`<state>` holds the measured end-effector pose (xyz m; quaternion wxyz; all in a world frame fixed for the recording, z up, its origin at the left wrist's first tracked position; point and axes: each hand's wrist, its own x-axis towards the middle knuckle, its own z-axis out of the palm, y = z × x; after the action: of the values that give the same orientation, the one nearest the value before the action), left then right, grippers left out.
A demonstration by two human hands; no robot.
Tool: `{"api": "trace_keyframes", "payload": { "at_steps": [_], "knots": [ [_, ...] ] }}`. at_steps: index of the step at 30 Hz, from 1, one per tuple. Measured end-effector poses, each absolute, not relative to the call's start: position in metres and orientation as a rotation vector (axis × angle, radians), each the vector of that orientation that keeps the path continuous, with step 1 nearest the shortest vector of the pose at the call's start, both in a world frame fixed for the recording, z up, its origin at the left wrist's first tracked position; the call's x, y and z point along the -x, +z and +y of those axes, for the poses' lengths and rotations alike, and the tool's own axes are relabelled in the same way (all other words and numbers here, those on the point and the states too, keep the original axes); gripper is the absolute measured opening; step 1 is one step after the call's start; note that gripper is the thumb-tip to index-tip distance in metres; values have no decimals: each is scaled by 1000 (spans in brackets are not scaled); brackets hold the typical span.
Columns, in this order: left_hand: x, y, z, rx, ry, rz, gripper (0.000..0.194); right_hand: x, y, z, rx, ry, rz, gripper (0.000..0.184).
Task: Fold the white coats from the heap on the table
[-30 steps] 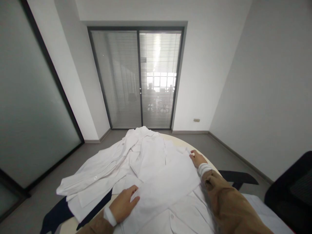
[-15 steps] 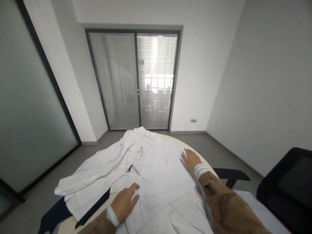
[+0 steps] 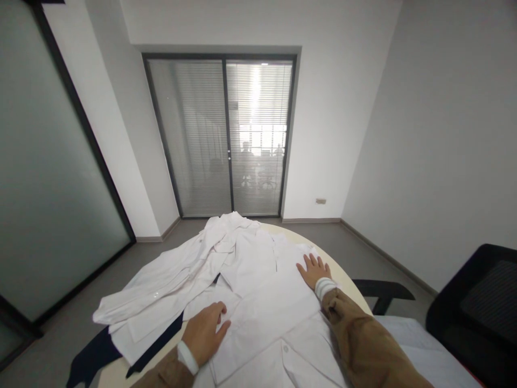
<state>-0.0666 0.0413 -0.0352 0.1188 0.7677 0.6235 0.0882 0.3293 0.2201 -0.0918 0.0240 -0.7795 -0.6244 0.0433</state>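
A white buttoned shirt (image 3: pixel 266 318) lies spread in front of me on a round pale table (image 3: pixel 347 277). My left hand (image 3: pixel 205 331) rests flat on the shirt's near left edge, fingers together and stretched out. My right hand (image 3: pixel 313 269) lies flat and open on the shirt's far right part, fingers spread. More white garments (image 3: pixel 173 275) are heaped across the table's left and far side. Both my arms wear brown sleeves with white cuffs.
A dark blue cloth (image 3: pixel 100 353) hangs off the table's left edge under the white garments. A black chair (image 3: pixel 472 307) stands at the right, its armrest (image 3: pixel 382 291) near the table. Sliding glass doors with blinds (image 3: pixel 226 134) close the far wall.
My right hand has slid back toward me and to the left, and its fingers have spread flat. My left hand has shifted slightly left along the shirt's edge.
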Motion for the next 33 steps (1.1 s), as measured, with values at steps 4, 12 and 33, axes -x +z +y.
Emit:
{"api": "trace_keyframes", "payload": {
  "at_steps": [4, 12, 33],
  "knots": [
    [71, -37, 41, -2318, 329, 1690, 21, -325, -85, 231, 2411, 71, -1959, 71],
    [73, -13, 39, -2237, 78, 1612, 28, -314, -79, 262, 2179, 92, -2201, 69],
    [73, -27, 136, -2125, 471, 2021, 34, -212, -58, 222, 1859, 365, -2431, 84]
  ]
}}
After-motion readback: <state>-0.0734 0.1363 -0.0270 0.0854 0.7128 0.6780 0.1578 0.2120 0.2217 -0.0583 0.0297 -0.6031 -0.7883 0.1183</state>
